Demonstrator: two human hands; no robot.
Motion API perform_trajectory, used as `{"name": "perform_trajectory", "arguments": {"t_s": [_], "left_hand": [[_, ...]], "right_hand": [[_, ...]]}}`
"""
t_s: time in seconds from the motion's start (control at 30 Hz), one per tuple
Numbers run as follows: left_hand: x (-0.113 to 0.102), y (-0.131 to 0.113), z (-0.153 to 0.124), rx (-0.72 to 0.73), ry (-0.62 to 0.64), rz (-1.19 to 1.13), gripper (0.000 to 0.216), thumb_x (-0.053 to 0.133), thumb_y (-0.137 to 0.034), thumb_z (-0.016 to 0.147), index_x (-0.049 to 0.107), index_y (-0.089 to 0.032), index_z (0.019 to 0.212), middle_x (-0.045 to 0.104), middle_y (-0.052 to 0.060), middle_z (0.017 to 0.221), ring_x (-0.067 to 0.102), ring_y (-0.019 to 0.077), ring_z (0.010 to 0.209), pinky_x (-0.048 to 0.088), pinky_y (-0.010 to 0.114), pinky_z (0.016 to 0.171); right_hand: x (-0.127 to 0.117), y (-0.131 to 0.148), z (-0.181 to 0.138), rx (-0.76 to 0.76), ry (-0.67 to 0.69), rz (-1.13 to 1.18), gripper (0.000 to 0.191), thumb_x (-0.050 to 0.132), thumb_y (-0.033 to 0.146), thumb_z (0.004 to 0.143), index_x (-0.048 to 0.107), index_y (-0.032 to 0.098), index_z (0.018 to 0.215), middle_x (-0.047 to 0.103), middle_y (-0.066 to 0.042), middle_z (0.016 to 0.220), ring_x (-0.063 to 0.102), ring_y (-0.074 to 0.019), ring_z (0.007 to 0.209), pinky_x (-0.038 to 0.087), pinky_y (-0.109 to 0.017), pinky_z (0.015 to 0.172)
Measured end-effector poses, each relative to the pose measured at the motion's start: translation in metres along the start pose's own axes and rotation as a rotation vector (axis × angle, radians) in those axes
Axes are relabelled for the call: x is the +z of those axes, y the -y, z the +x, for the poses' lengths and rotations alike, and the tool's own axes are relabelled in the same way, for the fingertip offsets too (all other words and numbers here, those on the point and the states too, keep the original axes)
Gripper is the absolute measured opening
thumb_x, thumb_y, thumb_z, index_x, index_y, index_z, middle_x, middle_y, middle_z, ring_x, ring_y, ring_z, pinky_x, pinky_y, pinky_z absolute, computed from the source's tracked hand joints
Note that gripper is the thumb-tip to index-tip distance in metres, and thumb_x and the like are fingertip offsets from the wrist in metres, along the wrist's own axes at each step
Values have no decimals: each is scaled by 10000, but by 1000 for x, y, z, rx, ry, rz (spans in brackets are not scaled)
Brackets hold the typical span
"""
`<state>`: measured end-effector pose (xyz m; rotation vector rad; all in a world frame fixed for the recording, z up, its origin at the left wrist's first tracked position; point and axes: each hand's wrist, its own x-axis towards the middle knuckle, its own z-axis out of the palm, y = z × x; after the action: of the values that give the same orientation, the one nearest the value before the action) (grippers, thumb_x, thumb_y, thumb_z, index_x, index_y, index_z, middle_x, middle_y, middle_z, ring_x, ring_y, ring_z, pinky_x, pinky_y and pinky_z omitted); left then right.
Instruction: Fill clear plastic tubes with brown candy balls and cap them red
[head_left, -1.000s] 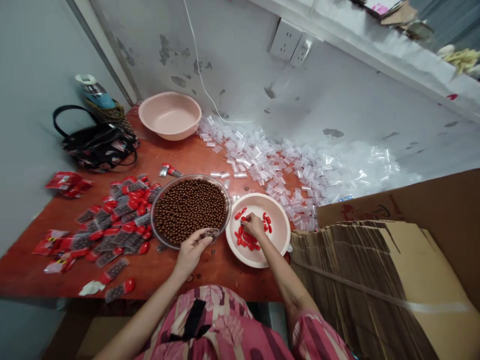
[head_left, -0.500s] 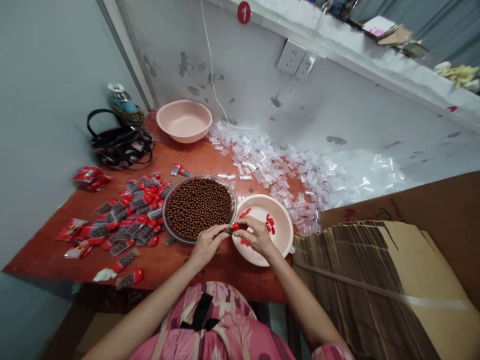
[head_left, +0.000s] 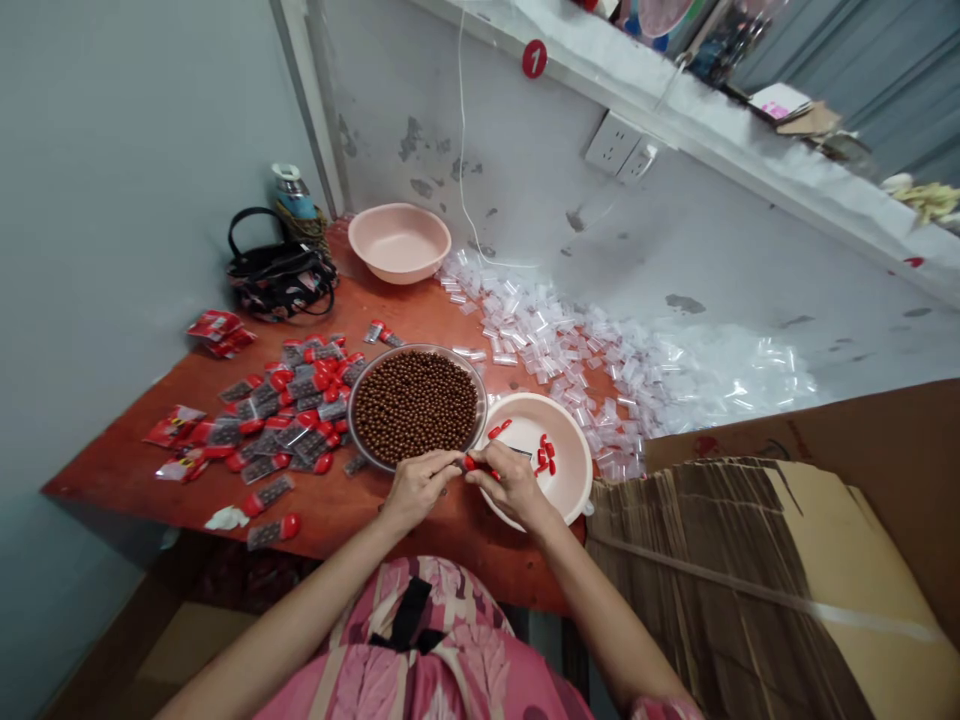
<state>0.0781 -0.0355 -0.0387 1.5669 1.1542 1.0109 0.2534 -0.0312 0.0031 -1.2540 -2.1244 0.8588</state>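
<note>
My left hand (head_left: 417, 484) and my right hand (head_left: 511, 484) meet just in front of two bowls, at the near edge of the red table (head_left: 315, 510). The left hand's fingers pinch a small clear tube, mostly hidden. My right hand's fingers pinch a red cap (head_left: 471, 463) against that tube's end. A clear bowl of brown beads (head_left: 416, 404) sits behind the left hand. Behind the right hand a white bowl (head_left: 570, 480) holds a few loose red caps (head_left: 546, 453).
Filled tubes with red caps (head_left: 292, 410) lie heaped left of the bead bowl. Empty clear tubes (head_left: 570, 345) are strewn along the wall. A pink basin (head_left: 400, 241), a black handbag (head_left: 279, 275) and a flask stand at the back. Flattened cardboard (head_left: 750, 580) is stacked at right.
My right hand left the white bowl with a red cap and came to the left hand; both hands now hold tube and cap together. The camera view shifted.
</note>
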Motion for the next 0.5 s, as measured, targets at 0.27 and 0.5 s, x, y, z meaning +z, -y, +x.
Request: {"name": "perform_trajectory", "arguments": {"t_s": [0.27,0.5], "left_hand": [[3,-1,-3,-306,-76,-614,321,580,-282,711,615,-162,1006,636,61,1005,586,199,897,453,311,803],[-8,-2,-3,-295,-179,-540,333,596,-299,697,620,-151,995,635,74,1007,578,210,915,435,344,840]], "right_hand": [[-2,2,10,264,-52,715,350,553,350,739,537,237,1070,600,-33,888,539,-156,813,407,-317,771],[21,-7,3,338,-226,1151,218,618,294,675,606,213,877,596,-53,930,561,-164,758,440,-330,725]]}}
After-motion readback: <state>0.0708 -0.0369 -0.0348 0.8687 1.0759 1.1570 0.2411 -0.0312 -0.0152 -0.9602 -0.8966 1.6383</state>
